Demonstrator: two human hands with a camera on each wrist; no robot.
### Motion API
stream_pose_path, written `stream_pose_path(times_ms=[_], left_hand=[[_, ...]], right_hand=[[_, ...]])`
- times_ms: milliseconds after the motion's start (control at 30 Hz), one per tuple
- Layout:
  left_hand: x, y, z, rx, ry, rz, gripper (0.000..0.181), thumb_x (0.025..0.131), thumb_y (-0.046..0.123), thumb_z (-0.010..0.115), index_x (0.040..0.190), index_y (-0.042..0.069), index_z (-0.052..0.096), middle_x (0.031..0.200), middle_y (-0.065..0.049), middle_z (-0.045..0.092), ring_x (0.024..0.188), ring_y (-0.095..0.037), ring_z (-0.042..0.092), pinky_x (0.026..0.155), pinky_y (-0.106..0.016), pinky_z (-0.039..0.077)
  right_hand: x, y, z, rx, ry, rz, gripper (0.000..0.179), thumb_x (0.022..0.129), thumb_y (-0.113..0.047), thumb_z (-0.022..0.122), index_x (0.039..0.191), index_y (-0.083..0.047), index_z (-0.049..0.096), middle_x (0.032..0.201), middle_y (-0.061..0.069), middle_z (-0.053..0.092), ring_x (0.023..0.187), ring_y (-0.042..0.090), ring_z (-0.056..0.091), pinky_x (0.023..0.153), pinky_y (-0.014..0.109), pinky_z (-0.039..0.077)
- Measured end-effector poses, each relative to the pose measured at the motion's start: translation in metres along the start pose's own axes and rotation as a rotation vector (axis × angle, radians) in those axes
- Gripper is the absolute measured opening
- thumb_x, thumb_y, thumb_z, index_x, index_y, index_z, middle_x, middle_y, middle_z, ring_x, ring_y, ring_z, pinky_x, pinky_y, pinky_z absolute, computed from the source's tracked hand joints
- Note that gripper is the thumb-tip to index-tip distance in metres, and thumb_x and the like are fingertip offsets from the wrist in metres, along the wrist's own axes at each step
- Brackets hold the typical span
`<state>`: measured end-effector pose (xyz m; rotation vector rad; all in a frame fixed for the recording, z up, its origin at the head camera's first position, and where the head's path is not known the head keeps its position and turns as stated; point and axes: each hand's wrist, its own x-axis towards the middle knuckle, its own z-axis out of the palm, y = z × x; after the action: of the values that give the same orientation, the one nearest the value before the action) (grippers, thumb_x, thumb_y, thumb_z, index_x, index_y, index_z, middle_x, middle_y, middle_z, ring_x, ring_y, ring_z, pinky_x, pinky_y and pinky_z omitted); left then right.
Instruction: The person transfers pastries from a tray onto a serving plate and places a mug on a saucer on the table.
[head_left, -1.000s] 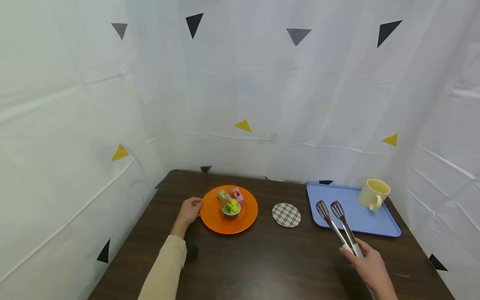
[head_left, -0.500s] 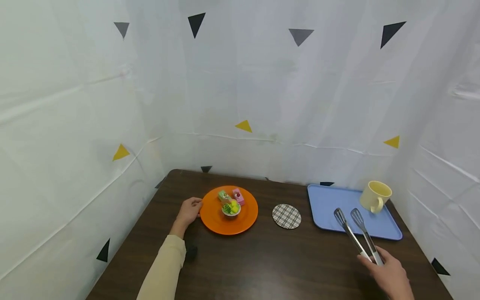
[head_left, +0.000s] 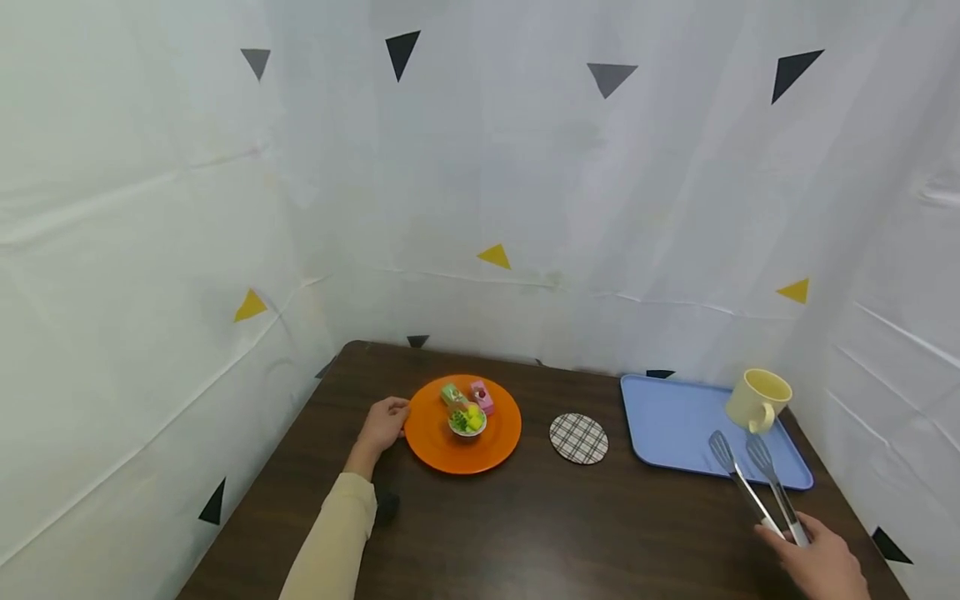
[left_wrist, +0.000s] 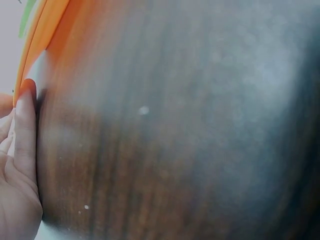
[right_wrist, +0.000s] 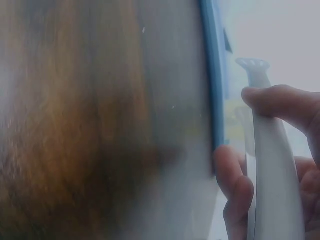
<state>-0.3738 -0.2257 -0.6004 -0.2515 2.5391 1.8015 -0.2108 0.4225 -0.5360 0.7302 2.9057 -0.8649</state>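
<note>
At the left of the head view, my left hand (head_left: pixel 384 423) holds the near-left rim of an orange plate (head_left: pixel 427 446). The left wrist view has the rim (left_wrist: pixel 42 30) between thumb and fingers. On the plate sit a small bowl of green and yellow pieces (head_left: pixel 467 420), a green cake piece (head_left: pixel 452 393) and a pink one (head_left: pixel 482 397). My right hand (head_left: pixel 821 558) grips metal tongs (head_left: pixel 780 492) by their white handles (right_wrist: pixel 275 170). The tongs' tips stand apart, overlapping the near edge of a blue tray (head_left: pixel 667 417) in the head view.
A yellow mug (head_left: pixel 757 400) stands at the tray's right end. Between plate and tray lies a round checked coaster (head_left: pixel 579 439). The dark wooden table (head_left: pixel 525 533) is bounded by white cloth walls (head_left: pixel 525 167) at the back and sides.
My right hand has moved right and toward me with the tongs, their tips shifting across the tray toward the mug. My left hand stays at the plate. The head view has shifted slightly.
</note>
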Motion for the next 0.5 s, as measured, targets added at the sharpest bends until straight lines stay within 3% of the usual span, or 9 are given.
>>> stream_pose_path(times_ms=[300, 500], left_hand=[[0.0007, -0.0028, 0.0003, -0.009, 0.005, 0.012, 0.033, 0.104, 0.022, 0.055, 0.130, 0.004, 0.060, 0.121, -0.016, 0.065, 0.092, -0.020, 0.065, 0.073, -0.031, 0.058], [-0.0007, 0.0005, 0.0013, 0.000, 0.000, 0.017, 0.034, 0.104, 0.022, 0.054, 0.131, 0.002, 0.059, 0.122, -0.017, 0.064, 0.092, -0.020, 0.065, 0.075, -0.031, 0.058]], right_hand=[[0.0000, 0.0096, 0.0017, -0.015, 0.014, 0.060, 0.092, 0.081, -0.062, 0.071, 0.125, 0.014, 0.043, 0.071, 0.012, 0.066, 0.071, 0.032, 0.061, 0.063, 0.047, 0.045], [0.0008, 0.0110, 0.0006, -0.028, 0.019, 0.074, 0.094, 0.079, -0.061, 0.072, 0.126, 0.014, 0.044, 0.088, 0.026, 0.062, 0.078, 0.038, 0.058, 0.067, 0.051, 0.046]])
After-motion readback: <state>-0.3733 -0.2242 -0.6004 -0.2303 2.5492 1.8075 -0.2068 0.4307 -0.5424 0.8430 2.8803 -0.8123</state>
